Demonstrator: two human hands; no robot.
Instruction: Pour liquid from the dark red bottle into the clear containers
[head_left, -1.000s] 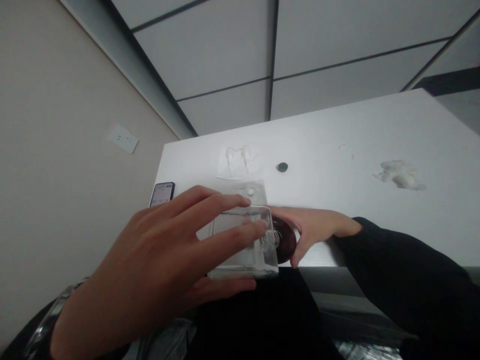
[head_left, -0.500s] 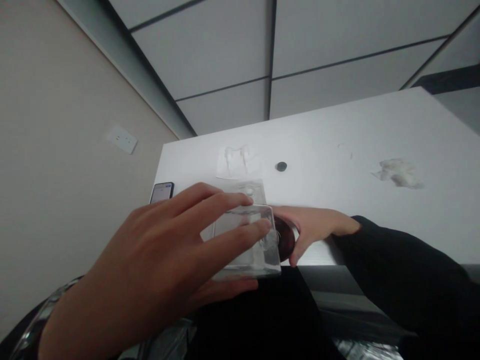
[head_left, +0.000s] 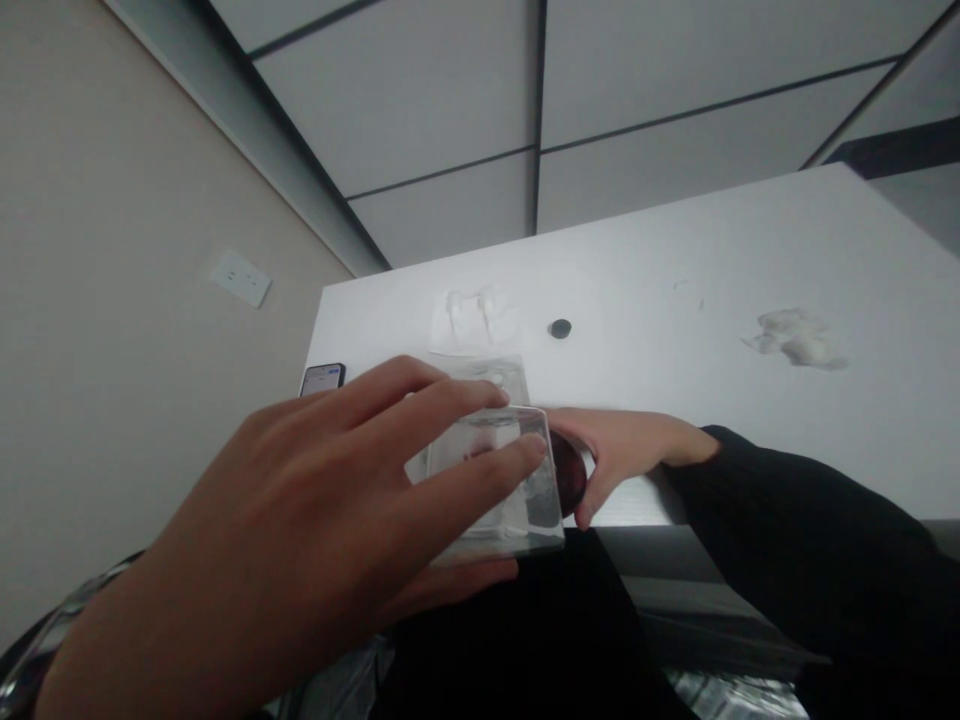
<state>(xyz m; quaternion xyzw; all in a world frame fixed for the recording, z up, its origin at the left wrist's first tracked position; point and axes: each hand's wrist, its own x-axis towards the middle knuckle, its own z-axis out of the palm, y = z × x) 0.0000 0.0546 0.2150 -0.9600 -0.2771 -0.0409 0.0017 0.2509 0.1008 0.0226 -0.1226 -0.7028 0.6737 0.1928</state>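
My left hand (head_left: 322,480) grips a clear, boxy container (head_left: 546,490) near the table's front edge, thumb beneath and fingers across its upper side. At the container's right end, my right hand (head_left: 626,450) is curled around a dark reddish-brown, rounded object (head_left: 570,478). Its left part is behind or against the clear wall, and a small reddish patch shows through. What kind of object it is, I cannot tell. Some of the right fingers are hidden behind the container. Just beyond lies another flat clear piece (head_left: 512,375), partly covered by my left fingers.
On the white table (head_left: 660,370) lie a small dark round disc (head_left: 559,328), a white sheet (head_left: 469,325) with clear pieces on it, and a crumpled tissue (head_left: 799,338) at right. A phone (head_left: 323,378) rests at the left edge. A wall socket (head_left: 241,278) is at left.
The dark rounded object has shifted slightly left, further behind the container's end, and reddish colour now shows through the clear wall. Both hands keep their grip; the view has moved a little.
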